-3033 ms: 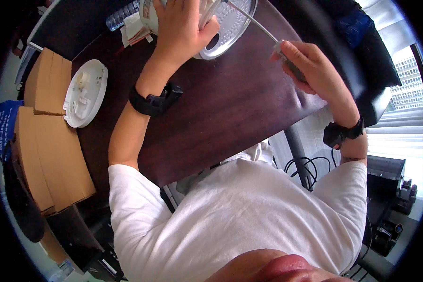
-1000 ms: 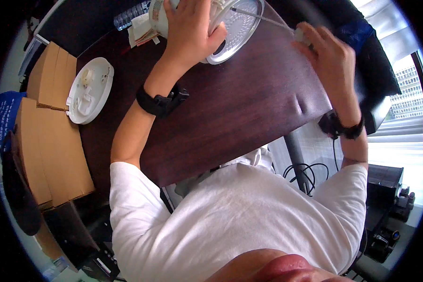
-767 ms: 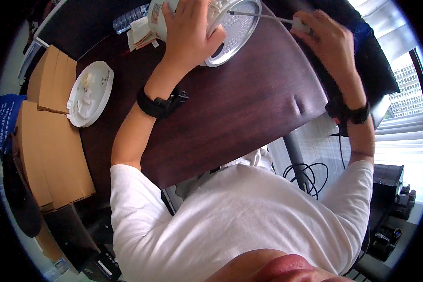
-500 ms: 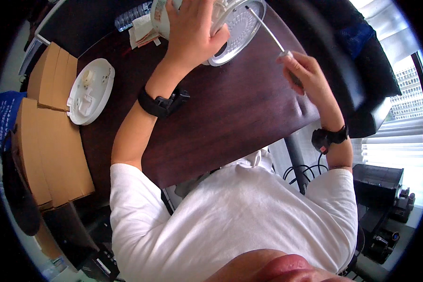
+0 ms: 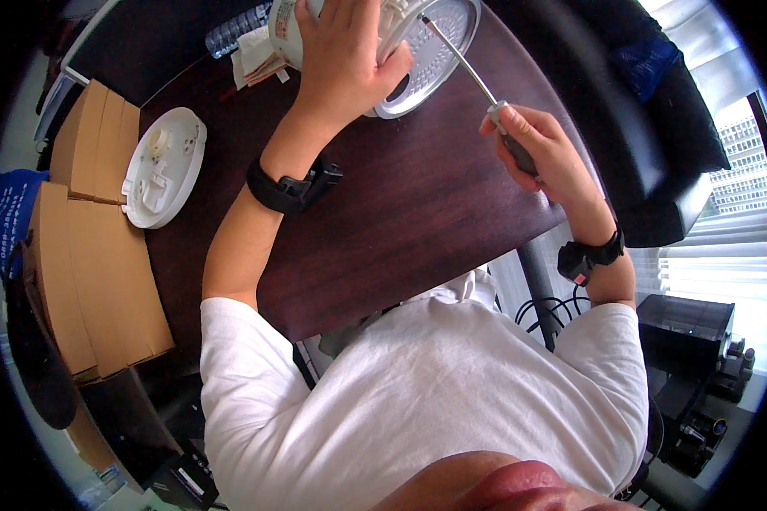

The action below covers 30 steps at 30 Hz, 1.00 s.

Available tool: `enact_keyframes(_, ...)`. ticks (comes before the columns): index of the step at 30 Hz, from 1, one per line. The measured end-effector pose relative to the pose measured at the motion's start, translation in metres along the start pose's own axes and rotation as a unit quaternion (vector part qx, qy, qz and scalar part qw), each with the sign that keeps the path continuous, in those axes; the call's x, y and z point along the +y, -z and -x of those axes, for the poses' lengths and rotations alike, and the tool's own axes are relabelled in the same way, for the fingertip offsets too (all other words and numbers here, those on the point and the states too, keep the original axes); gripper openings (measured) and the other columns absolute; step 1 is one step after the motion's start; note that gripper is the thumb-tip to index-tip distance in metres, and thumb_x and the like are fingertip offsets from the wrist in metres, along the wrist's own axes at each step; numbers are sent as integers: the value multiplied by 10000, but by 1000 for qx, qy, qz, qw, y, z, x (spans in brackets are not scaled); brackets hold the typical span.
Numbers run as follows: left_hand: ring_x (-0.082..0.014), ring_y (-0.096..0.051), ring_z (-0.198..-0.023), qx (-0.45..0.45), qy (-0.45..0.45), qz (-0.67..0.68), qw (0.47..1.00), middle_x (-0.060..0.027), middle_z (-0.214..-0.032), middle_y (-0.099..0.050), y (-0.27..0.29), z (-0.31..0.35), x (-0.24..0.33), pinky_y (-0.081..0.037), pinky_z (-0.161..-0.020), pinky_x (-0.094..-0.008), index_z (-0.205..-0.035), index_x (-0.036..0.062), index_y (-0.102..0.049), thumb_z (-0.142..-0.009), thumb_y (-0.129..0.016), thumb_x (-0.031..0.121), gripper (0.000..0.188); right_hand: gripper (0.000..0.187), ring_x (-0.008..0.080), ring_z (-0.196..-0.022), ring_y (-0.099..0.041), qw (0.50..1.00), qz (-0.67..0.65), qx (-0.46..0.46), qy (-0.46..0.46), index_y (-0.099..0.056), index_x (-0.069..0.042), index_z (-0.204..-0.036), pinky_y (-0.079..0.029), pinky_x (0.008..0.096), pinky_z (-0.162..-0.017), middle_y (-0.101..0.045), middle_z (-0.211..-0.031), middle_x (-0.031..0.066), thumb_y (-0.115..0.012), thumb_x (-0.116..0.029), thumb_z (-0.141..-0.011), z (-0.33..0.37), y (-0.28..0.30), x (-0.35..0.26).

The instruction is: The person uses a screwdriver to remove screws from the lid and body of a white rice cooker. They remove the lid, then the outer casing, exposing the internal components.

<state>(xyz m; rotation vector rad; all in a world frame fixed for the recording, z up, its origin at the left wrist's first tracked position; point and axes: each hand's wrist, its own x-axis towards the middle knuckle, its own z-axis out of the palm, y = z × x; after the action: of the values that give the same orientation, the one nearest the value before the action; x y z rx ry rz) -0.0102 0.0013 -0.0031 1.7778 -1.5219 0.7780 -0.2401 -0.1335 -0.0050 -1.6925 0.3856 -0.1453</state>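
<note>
At the far edge of the view, my left hand (image 5: 343, 72) grips a white rounded appliance (image 5: 285, 36) that looks like a rice cooker, thumb bent at its rim. Its round silvery dimpled plate (image 5: 441, 61) faces right; the upper part is cut off by the picture edge. In my closed right hand (image 5: 547, 152) is a screwdriver (image 5: 479, 86) with a grey handle and a long metal shaft. Its tip points up and left, at the inner edge of the plate; whether it touches a screw is too small to tell. A white oval cover (image 5: 179, 166) rests at the left, inner side showing.
Brown cardboard boxes (image 5: 106, 272) stand along the left of the dark wooden table (image 5: 383, 221). Behind the appliance lie paper napkins (image 5: 260, 55) and a clear plastic bottle pack (image 5: 234, 32). A black sofa (image 5: 639, 153) borders the table's right side.
The screwdriver has shifted left and slightly down with my right hand, its tip now lying nearer the plate's inner edge. My left hand and the appliance have edged slightly left.
</note>
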Motion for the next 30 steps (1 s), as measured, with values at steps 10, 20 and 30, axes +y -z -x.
enact_keyframes(10, -398, -337, -1389, -10, 14, 0, 1000, -228, -1429, -403, 0, 0, 1, -168, -1129, -621, -1430, 39, -348, -763, -647, 163, 741, 531, 27, -363, -407, 999, 34, 5, 19, -631, -8, -1003, -288, 154, -369, -498, -586, -16, -478, -516, -998, -1, 0, 1)
enact_keyframes(20, -396, -343, -1385, -10, 5, -12, 1000, -228, -1417, -411, 1, -1, 1, -168, -1134, -607, -1424, 38, -352, -756, -652, 148, 740, 533, 15, -365, -404, 998, 48, 18, 26, -624, -13, -995, -279, 157, -370, -494, -572, -29, -468, -523, -1001, 0, -4, 0)
enact_keyframes(30, -414, -376, -1357, 4, -2, 27, 1000, -237, -1392, -437, 0, -1, 0, -233, -1120, -573, -1424, 28, -358, -757, -652, 141, 737, 507, 25, -379, -404, 997, 62, 31, 22, -636, -20, -990, -288, 172, -370, -503, -585, -19, -491, -505, -998, 1, -3, -1)
